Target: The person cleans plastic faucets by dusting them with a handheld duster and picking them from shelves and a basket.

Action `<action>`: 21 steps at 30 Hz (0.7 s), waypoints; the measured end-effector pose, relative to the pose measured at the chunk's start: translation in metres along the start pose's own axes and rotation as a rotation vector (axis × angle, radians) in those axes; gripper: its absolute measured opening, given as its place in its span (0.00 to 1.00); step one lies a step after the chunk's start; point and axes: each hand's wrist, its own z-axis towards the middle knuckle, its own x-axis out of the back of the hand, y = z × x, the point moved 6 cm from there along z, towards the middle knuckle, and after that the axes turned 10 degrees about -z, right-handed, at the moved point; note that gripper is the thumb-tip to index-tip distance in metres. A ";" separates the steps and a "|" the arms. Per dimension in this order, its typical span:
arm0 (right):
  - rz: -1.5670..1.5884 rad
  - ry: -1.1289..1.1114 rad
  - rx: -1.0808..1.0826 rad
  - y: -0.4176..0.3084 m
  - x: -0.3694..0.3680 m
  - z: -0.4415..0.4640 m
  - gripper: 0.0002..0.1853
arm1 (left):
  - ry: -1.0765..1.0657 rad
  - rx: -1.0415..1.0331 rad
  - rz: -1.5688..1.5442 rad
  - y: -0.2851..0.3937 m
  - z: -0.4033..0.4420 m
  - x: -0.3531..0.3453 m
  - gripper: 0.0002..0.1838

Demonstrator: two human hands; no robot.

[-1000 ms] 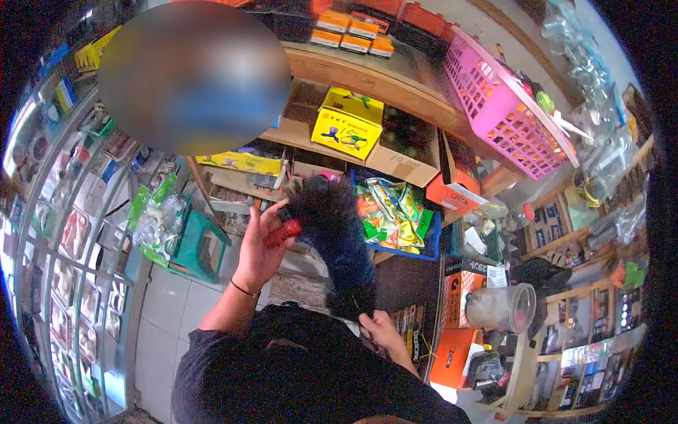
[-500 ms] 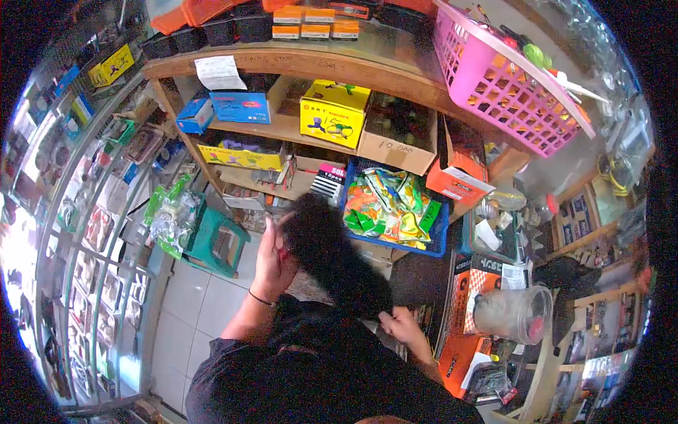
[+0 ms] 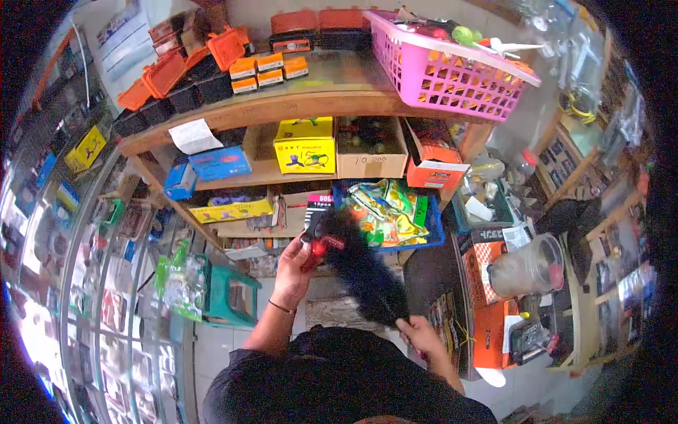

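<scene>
A black fluffy duster [image 3: 364, 272] runs diagonally in front of my body. My right hand [image 3: 421, 335] is closed around its lower end. In my left hand [image 3: 290, 271] is a small red and black object [image 3: 316, 249], with a shiny red rounded part. Its exact kind is unclear. The duster's upper end lies right against or just beside this object; I cannot tell if they touch. Beyond them, a blue basket [image 3: 436, 232] holds colourful packets [image 3: 388, 212].
A wooden shelf [image 3: 282, 107] carries a pink basket [image 3: 462, 88] and small orange boxes [image 3: 270, 71]. Below stand a yellow box [image 3: 305, 146] and a cardboard box [image 3: 371, 164]. A green stool [image 3: 232, 297] is at left, a clear plastic jar [image 3: 526, 267] at right.
The view has tilted up, showing more of the upper shelf. The red object, mostly hidden before, now shows in my left hand. The duster's upper end no longer covers that hand.
</scene>
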 end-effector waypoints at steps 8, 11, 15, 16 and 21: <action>-0.306 -0.087 -0.089 -0.026 -0.092 0.005 0.20 | 0.166 -0.187 -0.111 0.055 -0.014 0.073 0.18; -0.584 -0.111 0.033 -0.044 -0.119 0.015 0.23 | 0.078 -0.090 -0.401 0.082 -0.034 0.104 0.25; -0.755 -0.036 0.059 -0.087 -0.161 0.015 0.22 | 0.156 -0.202 -0.628 0.116 -0.051 0.152 0.35; -0.789 -0.050 0.035 -0.075 -0.171 0.018 0.22 | 0.126 -0.177 -0.733 0.119 -0.052 0.163 0.37; -0.442 -0.101 0.011 -0.063 -0.218 0.016 0.19 | -0.108 -0.218 -0.939 0.162 -0.072 0.161 0.44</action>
